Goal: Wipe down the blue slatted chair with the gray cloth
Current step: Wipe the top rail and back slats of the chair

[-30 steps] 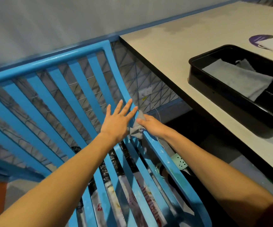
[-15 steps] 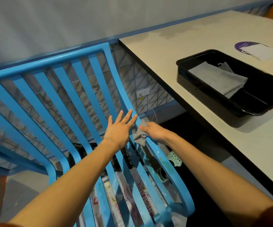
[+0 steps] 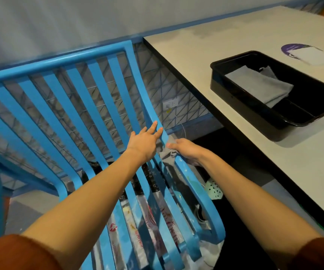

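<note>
The blue slatted chair [image 3: 91, 106] fills the left and centre, its back curving down into the seat. My right hand [image 3: 186, 150] grips the bunched gray cloth [image 3: 168, 153] against the chair's rightmost rail, where the back bends into the seat. My left hand [image 3: 144, 142] lies flat with straight, spread fingers on the slats just left of the cloth. Part of the cloth is hidden under my right hand.
A light table [image 3: 225, 55] stands to the right, its dark edge close to the chair. On it sit a black tray [image 3: 235, 94] holding folded gray cloths [image 3: 260, 84] and a purple-and-white item [image 3: 305, 53]. Printed bags [image 3: 153, 221] lie under the seat slats.
Both hands have slid a little down the right rail toward the seat bend. The view has shifted, showing more of the chair's seat and front.
</note>
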Demonstrator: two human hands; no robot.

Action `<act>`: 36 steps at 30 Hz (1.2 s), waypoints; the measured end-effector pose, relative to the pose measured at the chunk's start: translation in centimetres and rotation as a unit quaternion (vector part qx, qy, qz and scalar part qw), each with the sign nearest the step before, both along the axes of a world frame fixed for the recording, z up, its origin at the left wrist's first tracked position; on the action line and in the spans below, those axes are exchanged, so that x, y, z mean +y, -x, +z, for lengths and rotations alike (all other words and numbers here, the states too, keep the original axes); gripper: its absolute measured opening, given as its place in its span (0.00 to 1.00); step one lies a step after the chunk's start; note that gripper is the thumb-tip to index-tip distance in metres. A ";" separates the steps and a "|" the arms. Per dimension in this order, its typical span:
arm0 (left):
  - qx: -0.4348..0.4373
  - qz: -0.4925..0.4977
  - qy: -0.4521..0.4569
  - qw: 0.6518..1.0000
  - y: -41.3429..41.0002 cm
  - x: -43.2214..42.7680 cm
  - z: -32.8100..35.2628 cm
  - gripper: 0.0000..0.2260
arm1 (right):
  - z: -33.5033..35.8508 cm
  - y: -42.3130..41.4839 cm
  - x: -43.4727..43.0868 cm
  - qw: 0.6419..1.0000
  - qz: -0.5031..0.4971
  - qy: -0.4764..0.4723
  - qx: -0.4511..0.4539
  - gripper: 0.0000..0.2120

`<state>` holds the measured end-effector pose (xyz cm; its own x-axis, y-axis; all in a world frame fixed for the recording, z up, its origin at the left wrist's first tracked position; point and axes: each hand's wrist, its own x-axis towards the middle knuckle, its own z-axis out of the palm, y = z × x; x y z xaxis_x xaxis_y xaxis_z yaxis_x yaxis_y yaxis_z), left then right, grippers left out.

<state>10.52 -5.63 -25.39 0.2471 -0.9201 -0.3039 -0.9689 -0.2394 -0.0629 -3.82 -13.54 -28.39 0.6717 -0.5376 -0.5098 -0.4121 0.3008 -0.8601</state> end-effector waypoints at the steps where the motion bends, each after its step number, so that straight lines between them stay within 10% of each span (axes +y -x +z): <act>1: 0.002 0.002 0.000 1.000 0.1 -0.1 0.0 0.34 | 0.0 0.6 0.3 1.000 0.000 -0.006 -0.002 0.09; 36: 0.000 -0.020 0.021 1.000 2.6 1.7 -0.1 0.33 | 0.0 8.6 6.1 1.000 -0.016 0.001 0.006 0.10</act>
